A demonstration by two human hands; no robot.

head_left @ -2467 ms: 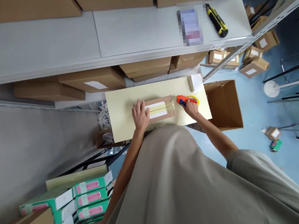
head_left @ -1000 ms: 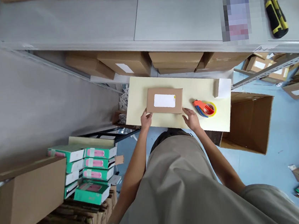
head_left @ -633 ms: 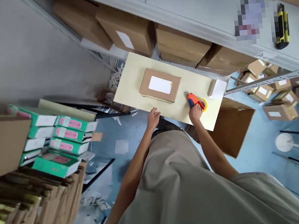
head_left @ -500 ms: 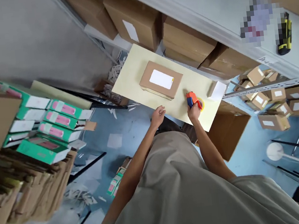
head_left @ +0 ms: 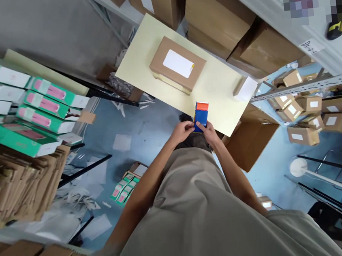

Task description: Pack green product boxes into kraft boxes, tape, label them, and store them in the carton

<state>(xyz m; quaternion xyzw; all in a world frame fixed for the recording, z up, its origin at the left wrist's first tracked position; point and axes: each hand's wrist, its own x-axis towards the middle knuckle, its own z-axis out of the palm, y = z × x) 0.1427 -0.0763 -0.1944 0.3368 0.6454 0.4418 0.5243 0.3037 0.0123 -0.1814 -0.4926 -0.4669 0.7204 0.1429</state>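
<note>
In front of my waist, at the near edge of the table, my right hand (head_left: 208, 134) is wrapped round a blue and orange tape dispenser (head_left: 202, 114). My left hand (head_left: 183, 132) is closed with its fingertips pinched against the dispenser's left side, where a thin strip of yellow shows; the exact grip is partly hidden. Beyond both hands, a brown cardboard box (head_left: 167, 49) with a white label (head_left: 179, 63) lies flat on the cream tabletop (head_left: 138, 46). A small white box (head_left: 245, 88) stands at the table's right end.
Shelves with large cartons (head_left: 217, 13) run behind the table. An open carton (head_left: 249, 146) sits below its right end. Green and pink boxes (head_left: 41, 113) are stacked at left above flattened cardboard (head_left: 27, 188). A yellow-black cutter (head_left: 336, 27) lies on the upper right shelf.
My right hand has drawn the tape dispenser toward my body and turned it. My left hand has moved right to meet it. The view has shifted, and the labelled box stays on the table.
</note>
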